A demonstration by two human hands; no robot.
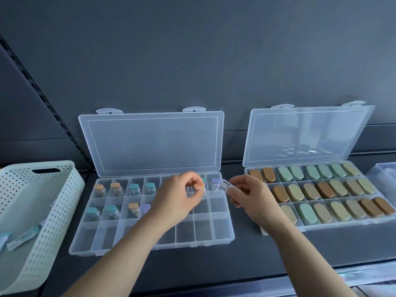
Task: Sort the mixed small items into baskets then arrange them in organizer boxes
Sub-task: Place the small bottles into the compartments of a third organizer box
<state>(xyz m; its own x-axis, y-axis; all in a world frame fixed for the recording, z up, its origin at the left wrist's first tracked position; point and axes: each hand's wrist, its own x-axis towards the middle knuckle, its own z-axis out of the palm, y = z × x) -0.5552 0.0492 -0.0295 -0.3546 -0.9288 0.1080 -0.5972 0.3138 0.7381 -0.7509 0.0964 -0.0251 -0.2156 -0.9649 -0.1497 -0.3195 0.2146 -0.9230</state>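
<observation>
The left hand [177, 196] pinches an orange-capped vial [201, 186] over the clear box [150, 246], toward its two o'clock corner. The right hand [250, 199], at three o'clock of it, grips a labelled tube [227, 185].

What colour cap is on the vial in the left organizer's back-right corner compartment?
Pale purple cap, head view.

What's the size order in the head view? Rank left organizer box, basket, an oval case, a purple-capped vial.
1. left organizer box
2. basket (cropped, nearer: unsure)
3. oval case
4. purple-capped vial
</observation>
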